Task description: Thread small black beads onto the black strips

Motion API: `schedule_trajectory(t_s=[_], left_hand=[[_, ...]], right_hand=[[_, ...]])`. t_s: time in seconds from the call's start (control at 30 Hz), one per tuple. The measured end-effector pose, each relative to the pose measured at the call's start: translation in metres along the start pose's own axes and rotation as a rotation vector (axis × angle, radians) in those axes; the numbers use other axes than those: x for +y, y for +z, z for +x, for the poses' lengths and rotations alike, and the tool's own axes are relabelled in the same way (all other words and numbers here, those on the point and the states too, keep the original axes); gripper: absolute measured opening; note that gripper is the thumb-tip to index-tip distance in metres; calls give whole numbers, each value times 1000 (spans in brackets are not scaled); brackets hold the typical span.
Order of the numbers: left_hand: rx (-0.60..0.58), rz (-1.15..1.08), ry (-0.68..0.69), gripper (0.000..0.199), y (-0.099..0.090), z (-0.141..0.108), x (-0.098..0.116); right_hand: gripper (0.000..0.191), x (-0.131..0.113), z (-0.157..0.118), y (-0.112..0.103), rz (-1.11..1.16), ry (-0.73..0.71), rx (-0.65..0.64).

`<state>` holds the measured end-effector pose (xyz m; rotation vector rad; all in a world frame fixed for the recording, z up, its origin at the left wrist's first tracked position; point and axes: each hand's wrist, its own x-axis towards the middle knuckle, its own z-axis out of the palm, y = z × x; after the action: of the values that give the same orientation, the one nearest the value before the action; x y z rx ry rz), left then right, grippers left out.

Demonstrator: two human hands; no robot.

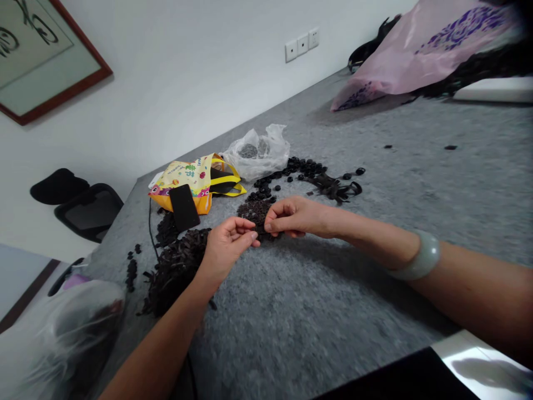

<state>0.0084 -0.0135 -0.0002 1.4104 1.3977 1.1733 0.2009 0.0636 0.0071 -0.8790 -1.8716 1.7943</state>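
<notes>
Left hand and right hand pinch a small dark piece between them, fingertips close — held up over the grey felt mat, off the dark heap.

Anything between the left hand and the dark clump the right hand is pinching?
Nothing visible. The left hand is right at the dark clump, fingertips almost meeting the right hand; the black phone and larger dark pile lie well aside.

Framed calligraphy and power sockets sit on the wall.

near-black pile, yellow patterned bag
</notes>
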Motion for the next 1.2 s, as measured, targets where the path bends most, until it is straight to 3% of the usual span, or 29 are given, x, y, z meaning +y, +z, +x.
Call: schedule_trajectory(t_s=[0.53, 0.77, 1.1, 1.2], left_hand=[[25, 126, 73, 13, 3, -3, -3], [6, 59, 38, 10, 4, -2, -1], [38, 72, 30, 8, 8, -4, 0], [32, 81, 25, 7, 10, -5, 0]], right_hand=[[12, 6, 2, 3, -117, -40, 51], [11, 7, 1, 2, -144, -95, -2], [11, 16, 8, 6, -206, -120, 109], [11, 18, 9, 7, -205, -119, 87]])
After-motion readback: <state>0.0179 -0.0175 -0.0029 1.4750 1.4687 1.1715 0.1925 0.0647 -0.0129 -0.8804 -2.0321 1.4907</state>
